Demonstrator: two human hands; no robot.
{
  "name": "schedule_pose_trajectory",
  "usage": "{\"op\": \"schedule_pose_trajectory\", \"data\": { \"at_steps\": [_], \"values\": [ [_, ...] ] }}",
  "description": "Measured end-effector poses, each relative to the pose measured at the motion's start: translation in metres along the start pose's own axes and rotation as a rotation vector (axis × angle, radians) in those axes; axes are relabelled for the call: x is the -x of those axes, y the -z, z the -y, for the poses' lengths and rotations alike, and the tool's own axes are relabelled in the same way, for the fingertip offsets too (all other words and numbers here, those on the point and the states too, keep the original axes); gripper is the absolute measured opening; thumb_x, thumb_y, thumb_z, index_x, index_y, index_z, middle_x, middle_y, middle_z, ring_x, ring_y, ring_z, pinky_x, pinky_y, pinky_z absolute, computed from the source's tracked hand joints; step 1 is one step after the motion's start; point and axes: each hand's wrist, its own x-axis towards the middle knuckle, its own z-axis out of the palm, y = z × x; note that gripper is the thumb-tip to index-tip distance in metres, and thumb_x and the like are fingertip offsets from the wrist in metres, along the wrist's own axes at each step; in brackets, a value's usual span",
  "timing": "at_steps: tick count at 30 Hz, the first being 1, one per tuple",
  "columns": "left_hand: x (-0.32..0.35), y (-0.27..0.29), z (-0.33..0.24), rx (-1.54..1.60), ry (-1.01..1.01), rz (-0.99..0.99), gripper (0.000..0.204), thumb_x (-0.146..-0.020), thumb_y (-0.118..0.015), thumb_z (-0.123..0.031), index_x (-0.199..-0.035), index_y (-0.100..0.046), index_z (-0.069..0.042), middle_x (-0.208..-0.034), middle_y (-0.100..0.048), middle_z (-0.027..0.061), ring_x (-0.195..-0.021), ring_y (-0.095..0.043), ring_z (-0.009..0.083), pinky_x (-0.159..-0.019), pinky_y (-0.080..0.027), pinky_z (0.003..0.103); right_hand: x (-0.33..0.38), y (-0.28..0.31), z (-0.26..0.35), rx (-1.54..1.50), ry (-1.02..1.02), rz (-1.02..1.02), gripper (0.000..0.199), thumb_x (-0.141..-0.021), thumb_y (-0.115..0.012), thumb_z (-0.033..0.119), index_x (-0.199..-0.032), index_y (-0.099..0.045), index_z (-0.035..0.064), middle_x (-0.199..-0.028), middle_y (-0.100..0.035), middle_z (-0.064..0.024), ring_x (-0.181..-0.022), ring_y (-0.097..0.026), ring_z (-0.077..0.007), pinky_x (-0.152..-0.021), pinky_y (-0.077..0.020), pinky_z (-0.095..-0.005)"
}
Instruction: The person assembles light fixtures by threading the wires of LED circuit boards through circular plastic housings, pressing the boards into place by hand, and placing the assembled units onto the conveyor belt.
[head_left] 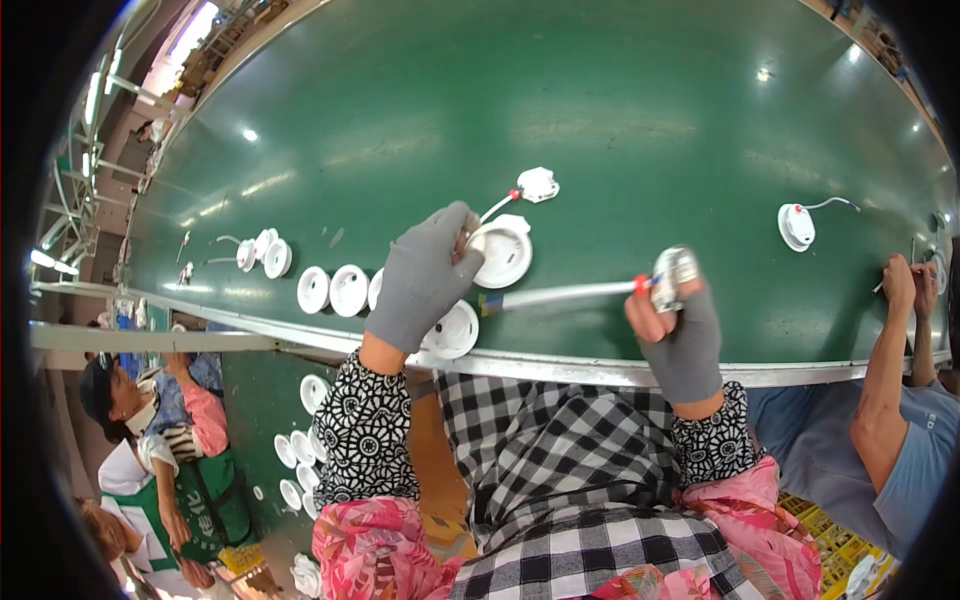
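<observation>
**Lamp housing held on the belt, driver box in the other hand**

Lamp housing (500, 253): the gloved left hand (425, 275) has its fingers closed over the rim, near the green belt's (600, 120) front edge. The right hand (680, 325) pinches a small driver box (674, 276), white cable (560, 294) running between them. Finished-looking discs (332, 289) lie to the left; one wired unit (797, 226) sits well apart on the right.

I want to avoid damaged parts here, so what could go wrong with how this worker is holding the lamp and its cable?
1. The white cable looks stretched between the left hand on the round white lamp housing and the right hand gripping the small driver box; a hard pull might strain its connector.
2. Another white housing lies near the green table's metal edge; the left forearm could knock it off.
</observation>
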Motion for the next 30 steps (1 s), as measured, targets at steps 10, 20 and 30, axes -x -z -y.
{"op": "schedule_pose_trajectory", "data": {
  "at_steps": [10, 20, 30],
  "values": [
    [0.085, -0.023, -0.071, 1.281, 0.412, 0.127, 0.025, -0.091, -0.059, -0.008, -0.113, -0.057, 0.003, -0.086, -0.061, 0.0004, -0.072, -0.055, 0.0024, -0.063, -0.046, 0.017, 0.014, -0.036, -0.029, 0.328, 0.43, -0.034, 0.029, -0.093, -0.059, 0.028, -0.101, -0.047, 0.0032, -0.085, -0.063, -0.017, -0.064, -0.061, -0.0162, -0.049, -0.0419, -0.0215],
    [0.137, -0.028, -0.068, 0.831, 0.153, 0.289, 0.086, -0.064, -0.088, -0.033, -0.133, -0.043, -0.007, -0.122, -0.054, 0.0165, -0.111, -0.059, 0.0332, -0.09, -0.049, 0.042, 0.038, -0.034, -0.05, 0.403, 0.062, -0.226, 0.033, -0.088, -0.067, 0.026, -0.107, -0.053, 0.0027, -0.077, -0.061, -0.0092, -0.048, -0.049, -0.0071, -0.041, -0.0377, -0.0188],
    [0.166, -0.036, -0.041, 0.416, 0.209, -0.181, 0.084, -0.06, -0.09, -0.029, -0.126, -0.045, -0.003, -0.111, -0.055, 0.0131, -0.098, -0.062, 0.0289, -0.078, -0.053, 0.037, 0.076, -0.017, 0.006, 0.144, 0.134, 0.16, 0.025, -0.09, -0.067, 0.02, -0.085, -0.052, 0.001, -0.061, -0.061, -0.0109, -0.046, -0.056, -0.0139, -0.043, -0.0391, -0.019]
  ]
}}
